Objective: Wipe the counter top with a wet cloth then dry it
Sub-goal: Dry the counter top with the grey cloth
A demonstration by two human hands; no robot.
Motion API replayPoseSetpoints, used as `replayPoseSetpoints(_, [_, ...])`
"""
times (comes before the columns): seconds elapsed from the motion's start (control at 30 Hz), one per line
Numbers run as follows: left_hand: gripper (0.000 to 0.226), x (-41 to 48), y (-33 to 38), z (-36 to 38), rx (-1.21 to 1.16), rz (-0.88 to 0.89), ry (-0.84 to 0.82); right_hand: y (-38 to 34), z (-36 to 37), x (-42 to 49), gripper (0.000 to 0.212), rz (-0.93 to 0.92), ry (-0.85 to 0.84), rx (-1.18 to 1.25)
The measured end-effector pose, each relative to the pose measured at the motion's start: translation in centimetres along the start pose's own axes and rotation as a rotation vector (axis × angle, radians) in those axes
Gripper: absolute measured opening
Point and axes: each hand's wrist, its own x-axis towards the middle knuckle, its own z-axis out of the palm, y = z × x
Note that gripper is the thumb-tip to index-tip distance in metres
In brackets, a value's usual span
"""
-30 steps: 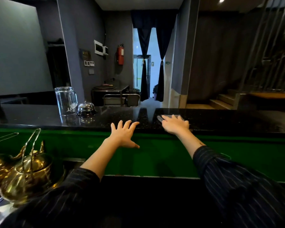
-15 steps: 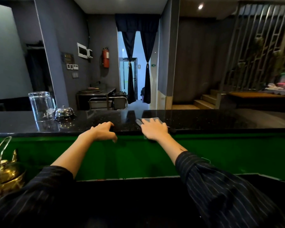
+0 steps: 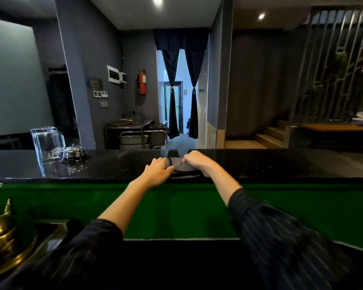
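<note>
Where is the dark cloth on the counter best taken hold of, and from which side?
Pinch its left and right ends, coming from the near side. The cloth lies thin and low on the counter top by the near edge, so its ends give the only purchase; the left hand and right hand sit there.

A: Dim room. Two round recessed ceiling lights [image 3: 157, 0] and pale daylight through the dark-curtained doorway [image 3: 181, 65] do the work.
B: The glossy black stone counter top [image 3: 281, 164] throws back soft glare; the dark grey cloth [image 3: 181, 165] almost vanishes on it.
A: Wide-angle bowing at the edges — the grey wall pillar [image 3: 82, 80] leans.
B: And the dark pinstriped sleeves [image 3: 291, 248] are soft, blurred.
</note>
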Motion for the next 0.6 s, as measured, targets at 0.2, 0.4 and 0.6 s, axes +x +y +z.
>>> replayPoseSetpoints(0.2, [0.058, 5.1, 4.6, 4.5, 0.280, 0.080, -0.153, 13.3, -8.7, -2.0, 0.048, 0.069, 0.086, -0.525])
replayPoseSetpoints(0.4, [0.056, 6.8, 13.0, 8.9, 0.339, 0.211, -0.191, 16.0, -12.3, -1.9, 0.048, 0.049, -0.027, -0.572])
replayPoseSetpoints(0.6, [0.052, 3.6, 14.2, 10.0, 0.278, 0.333, -0.063, 18.9, -16.8, -1.8, 0.044, 0.020, 0.008, -0.491])
